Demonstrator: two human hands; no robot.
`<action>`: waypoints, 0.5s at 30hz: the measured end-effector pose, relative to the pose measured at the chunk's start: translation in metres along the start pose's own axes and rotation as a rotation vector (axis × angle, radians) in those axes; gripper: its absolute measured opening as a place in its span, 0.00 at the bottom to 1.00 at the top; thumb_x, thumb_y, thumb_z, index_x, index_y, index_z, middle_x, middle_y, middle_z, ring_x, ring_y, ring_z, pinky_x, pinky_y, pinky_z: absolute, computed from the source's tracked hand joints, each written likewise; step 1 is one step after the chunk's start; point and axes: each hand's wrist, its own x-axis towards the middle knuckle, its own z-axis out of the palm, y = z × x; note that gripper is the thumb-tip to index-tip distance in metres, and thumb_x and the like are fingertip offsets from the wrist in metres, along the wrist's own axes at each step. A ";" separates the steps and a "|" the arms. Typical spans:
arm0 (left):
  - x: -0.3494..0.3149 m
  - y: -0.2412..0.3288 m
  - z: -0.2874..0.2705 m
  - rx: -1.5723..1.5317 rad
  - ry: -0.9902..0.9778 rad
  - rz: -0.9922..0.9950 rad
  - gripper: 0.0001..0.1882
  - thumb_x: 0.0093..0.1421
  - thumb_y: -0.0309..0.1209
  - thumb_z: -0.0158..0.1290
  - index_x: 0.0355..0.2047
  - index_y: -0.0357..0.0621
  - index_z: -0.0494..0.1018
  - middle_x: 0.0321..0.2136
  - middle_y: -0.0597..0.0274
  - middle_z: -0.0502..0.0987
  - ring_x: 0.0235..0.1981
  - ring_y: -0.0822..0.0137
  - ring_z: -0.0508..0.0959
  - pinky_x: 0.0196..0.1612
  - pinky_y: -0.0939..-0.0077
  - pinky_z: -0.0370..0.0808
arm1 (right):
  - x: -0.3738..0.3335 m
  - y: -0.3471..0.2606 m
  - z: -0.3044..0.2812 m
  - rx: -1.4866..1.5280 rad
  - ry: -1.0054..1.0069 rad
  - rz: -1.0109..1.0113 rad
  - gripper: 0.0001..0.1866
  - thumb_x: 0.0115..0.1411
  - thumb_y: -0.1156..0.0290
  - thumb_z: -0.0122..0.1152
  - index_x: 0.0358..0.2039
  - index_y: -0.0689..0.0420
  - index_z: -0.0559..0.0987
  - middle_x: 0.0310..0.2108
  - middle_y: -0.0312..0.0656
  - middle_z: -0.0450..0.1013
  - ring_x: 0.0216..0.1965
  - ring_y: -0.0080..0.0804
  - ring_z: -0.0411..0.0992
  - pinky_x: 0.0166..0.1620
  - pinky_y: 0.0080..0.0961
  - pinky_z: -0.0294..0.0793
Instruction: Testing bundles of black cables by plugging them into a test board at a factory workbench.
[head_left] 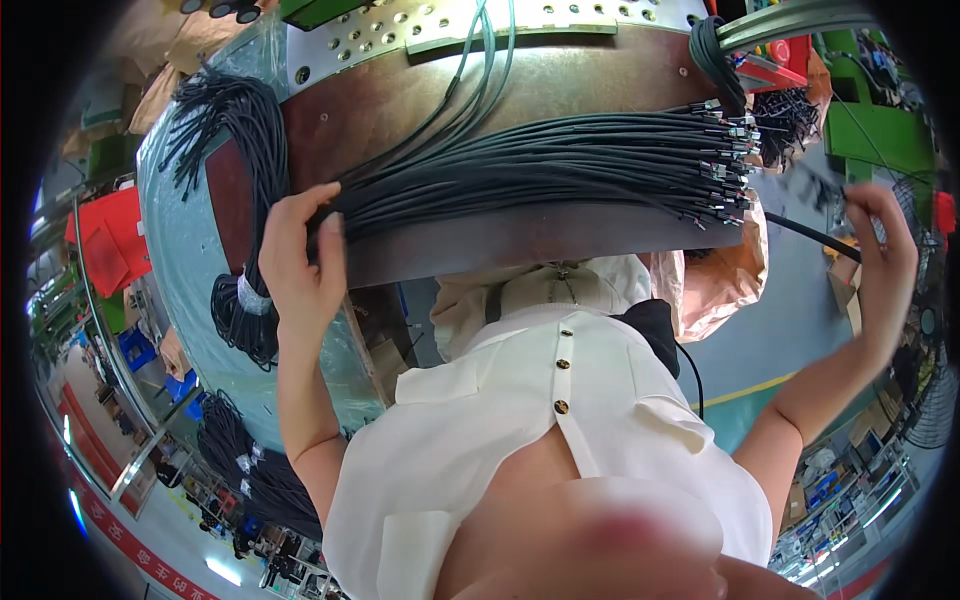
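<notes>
A thick bundle of black cables (540,165) lies across the brown board, with small metal-and-white connector ends fanned out at its right. My left hand (305,245) is closed round the left end of this bundle, thumb toward me and fingers over the far side. Off the board's right end, my right hand (882,240) is raised with its fingers curled. Beside its fingertips is a blurred dark thing (818,188), too smeared to name. A single black cable (812,235) runs from near the board's right end toward this hand; whether the fingers touch it is unclear.
More black cables (255,130) hang over the left side, tied with clear wrap, above plastic sheeting (180,230). A perforated metal plate (380,35) borders the board's (540,240) far edge. Brown paper wrapping (735,290) stands below right; a green machine part (880,140) is farther right.
</notes>
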 end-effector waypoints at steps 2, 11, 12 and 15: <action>0.023 0.033 -0.001 -0.328 -0.475 -0.450 0.17 0.55 0.29 0.58 0.45 0.38 0.73 0.32 0.51 0.78 0.28 0.52 0.77 0.36 0.67 0.74 | -0.004 -0.005 -0.014 -0.139 -0.077 0.067 0.13 0.57 0.81 0.58 0.44 0.61 0.78 0.40 0.41 0.75 0.40 0.30 0.74 0.43 0.24 0.72; 0.126 0.149 0.137 -0.983 -1.315 -0.137 0.18 0.61 0.41 0.55 0.28 0.35 0.75 0.19 0.62 0.73 0.19 0.72 0.73 0.25 0.74 0.71 | 0.152 -0.104 0.200 -0.046 0.095 -0.857 0.17 0.58 0.63 0.57 0.40 0.64 0.77 0.41 0.57 0.74 0.43 0.50 0.71 0.49 0.38 0.70; 0.122 0.159 0.147 -1.117 -1.326 -0.226 0.18 0.62 0.41 0.54 0.27 0.35 0.74 0.19 0.65 0.73 0.17 0.74 0.70 0.23 0.76 0.69 | 0.168 -0.109 0.218 0.068 0.197 -0.946 0.16 0.57 0.64 0.58 0.40 0.65 0.77 0.40 0.56 0.74 0.41 0.51 0.71 0.48 0.37 0.71; 0.092 0.176 0.142 -1.568 -1.251 -0.764 0.18 0.66 0.40 0.50 0.38 0.33 0.75 0.15 0.71 0.67 0.12 0.80 0.61 0.16 0.82 0.56 | 0.204 -0.091 0.240 0.032 0.026 -0.940 0.17 0.61 0.62 0.57 0.48 0.54 0.77 0.42 0.43 0.76 0.37 0.41 0.75 0.41 0.31 0.75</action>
